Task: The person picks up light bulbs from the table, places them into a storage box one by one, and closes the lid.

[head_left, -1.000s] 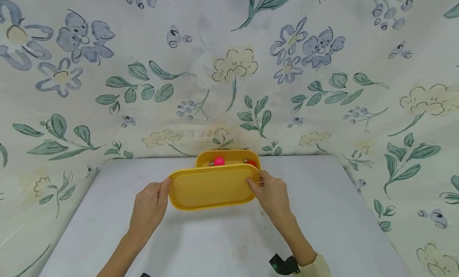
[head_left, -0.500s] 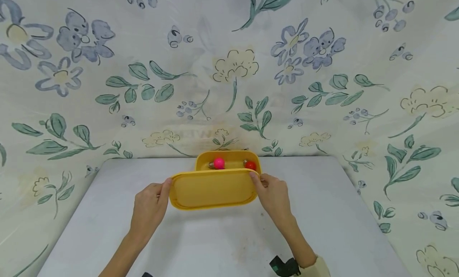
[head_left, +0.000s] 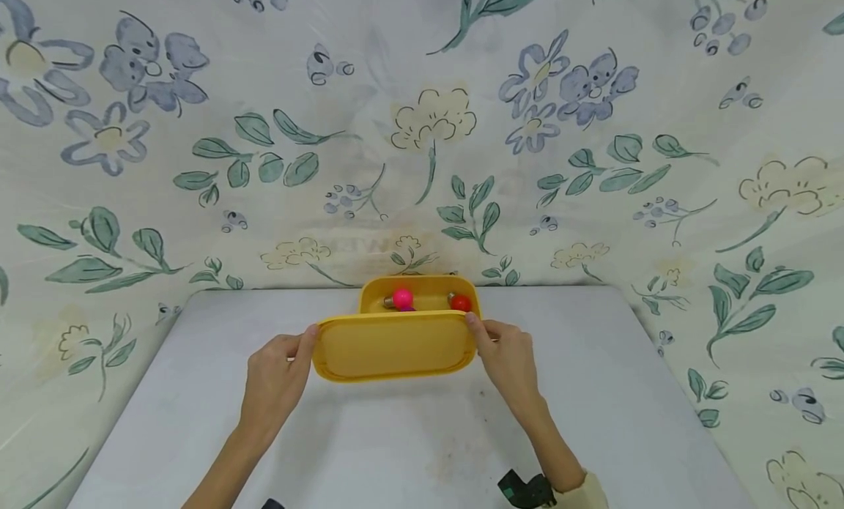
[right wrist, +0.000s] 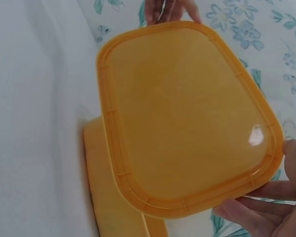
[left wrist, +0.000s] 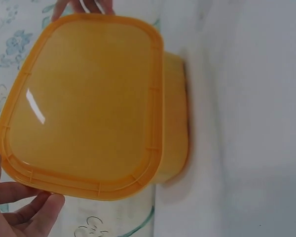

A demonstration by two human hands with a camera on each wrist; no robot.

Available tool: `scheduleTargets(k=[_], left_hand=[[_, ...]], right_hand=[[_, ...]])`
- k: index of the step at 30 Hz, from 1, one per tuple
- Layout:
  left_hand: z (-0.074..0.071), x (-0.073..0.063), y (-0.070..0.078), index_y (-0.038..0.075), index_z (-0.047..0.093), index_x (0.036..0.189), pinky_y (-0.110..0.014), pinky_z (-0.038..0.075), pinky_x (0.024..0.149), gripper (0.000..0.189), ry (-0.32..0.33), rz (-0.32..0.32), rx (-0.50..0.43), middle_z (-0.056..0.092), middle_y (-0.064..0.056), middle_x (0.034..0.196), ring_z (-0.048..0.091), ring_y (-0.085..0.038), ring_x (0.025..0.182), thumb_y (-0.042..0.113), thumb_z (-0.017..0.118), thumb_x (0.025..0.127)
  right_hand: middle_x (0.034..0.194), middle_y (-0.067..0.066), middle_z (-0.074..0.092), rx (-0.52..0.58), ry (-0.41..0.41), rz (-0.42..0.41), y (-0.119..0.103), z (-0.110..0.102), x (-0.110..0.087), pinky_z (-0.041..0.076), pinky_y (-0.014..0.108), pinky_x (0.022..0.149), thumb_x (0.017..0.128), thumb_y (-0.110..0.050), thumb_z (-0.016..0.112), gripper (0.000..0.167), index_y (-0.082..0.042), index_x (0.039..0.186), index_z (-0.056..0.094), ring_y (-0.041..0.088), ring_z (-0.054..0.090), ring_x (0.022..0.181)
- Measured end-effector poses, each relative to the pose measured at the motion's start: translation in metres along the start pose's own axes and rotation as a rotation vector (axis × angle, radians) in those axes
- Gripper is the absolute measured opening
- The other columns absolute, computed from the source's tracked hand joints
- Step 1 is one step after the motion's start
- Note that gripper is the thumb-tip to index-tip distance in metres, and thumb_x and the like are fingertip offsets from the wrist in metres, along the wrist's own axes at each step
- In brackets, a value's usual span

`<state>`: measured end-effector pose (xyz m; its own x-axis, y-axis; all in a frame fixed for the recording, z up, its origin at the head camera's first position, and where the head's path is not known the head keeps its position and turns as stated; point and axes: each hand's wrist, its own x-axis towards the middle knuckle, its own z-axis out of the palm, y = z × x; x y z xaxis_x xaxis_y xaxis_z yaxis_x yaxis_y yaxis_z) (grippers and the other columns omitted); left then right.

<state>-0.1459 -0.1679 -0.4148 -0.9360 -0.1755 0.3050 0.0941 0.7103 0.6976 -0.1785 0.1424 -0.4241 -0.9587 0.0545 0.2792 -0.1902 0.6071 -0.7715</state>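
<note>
A yellow lid [head_left: 395, 346] is held tilted up in front of a yellow box [head_left: 433, 291]. My left hand [head_left: 273, 381] grips the lid's left end, thumb on the near face by the upper corner. At the opposite end, my right hand [head_left: 511, 362] pinches the upper right corner. Inside the box lie a pink bulb [head_left: 402, 299] and a red bulb [head_left: 461, 303], both with metal screw bases. A sliver of something purple [head_left: 407, 310] shows under the pink one. The lid hides the lower part of the box; its wall [left wrist: 175, 118] shows behind the lid in the left wrist view.
The box stands at the far edge of a white table [head_left: 409, 443], against a flower-printed cloth [head_left: 369, 128] that hangs behind and around the sides. Small dark specks mark the tabletop near the right forearm. A dark wrist device [head_left: 525, 488] sits by the right sleeve.
The lid's upper edge has dropped and levelled, baring more of the box and the red bulb. My right thumb has shifted from the lid's face to its upper corner. The left hand barely moved.
</note>
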Motion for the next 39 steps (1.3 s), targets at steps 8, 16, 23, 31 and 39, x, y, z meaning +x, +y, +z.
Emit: scheduleTargets(k=[8,16,23,31,39], left_hand=[[-0.003,0.000,0.003,-0.008,0.066,0.124,-0.054,0.053,0.082,0.064,-0.085,-0.053,-0.006,0.071,-0.025,0.105,0.066,-0.040,0.097,0.048,0.043,0.105],[-0.001,-0.004,0.005,-0.006,0.065,0.126,-0.054,0.054,0.084,0.061,-0.094,-0.039,-0.035,0.072,-0.023,0.105,0.067,-0.040,0.099,0.046,0.043,0.106],[0.002,-0.007,0.007,-0.004,0.068,0.125,-0.037,0.050,0.068,0.054,-0.060,-0.012,-0.047,0.071,-0.021,0.108,0.058,-0.029,0.081,0.043,0.049,0.105],[0.009,-0.009,0.007,-0.002,0.069,0.124,-0.039,0.051,0.071,0.050,-0.068,0.011,-0.055,0.072,-0.019,0.109,0.061,-0.028,0.084,0.041,0.050,0.105],[0.015,-0.006,0.009,-0.007,0.063,0.128,-0.049,0.056,0.084,0.051,-0.066,0.009,-0.134,0.066,-0.019,0.123,0.068,-0.036,0.106,0.037,0.053,0.104]], right_hand=[[0.103,0.013,0.075,0.058,0.025,0.049,-0.001,-0.003,0.000,0.060,0.039,0.073,0.098,-0.046,0.062,0.050,0.001,0.110,0.076,0.028,0.074,0.088],[0.116,0.017,0.070,0.115,0.041,0.078,0.000,-0.008,0.000,0.058,0.045,0.079,0.095,-0.045,0.066,0.050,0.000,0.114,0.075,0.032,0.073,0.094],[0.116,0.013,0.071,0.106,0.016,0.092,0.002,-0.013,0.001,0.058,0.044,0.082,0.097,-0.050,0.061,0.053,-0.004,0.120,0.073,0.029,0.071,0.098],[0.119,0.015,0.070,0.046,-0.027,0.130,0.008,-0.012,0.002,0.058,0.045,0.080,0.100,-0.051,0.054,0.056,-0.005,0.129,0.068,0.031,0.071,0.097],[0.120,0.016,0.069,0.067,-0.044,0.151,0.013,-0.013,0.003,0.059,0.043,0.079,0.100,-0.051,0.053,0.058,-0.005,0.134,0.064,0.030,0.071,0.093]])
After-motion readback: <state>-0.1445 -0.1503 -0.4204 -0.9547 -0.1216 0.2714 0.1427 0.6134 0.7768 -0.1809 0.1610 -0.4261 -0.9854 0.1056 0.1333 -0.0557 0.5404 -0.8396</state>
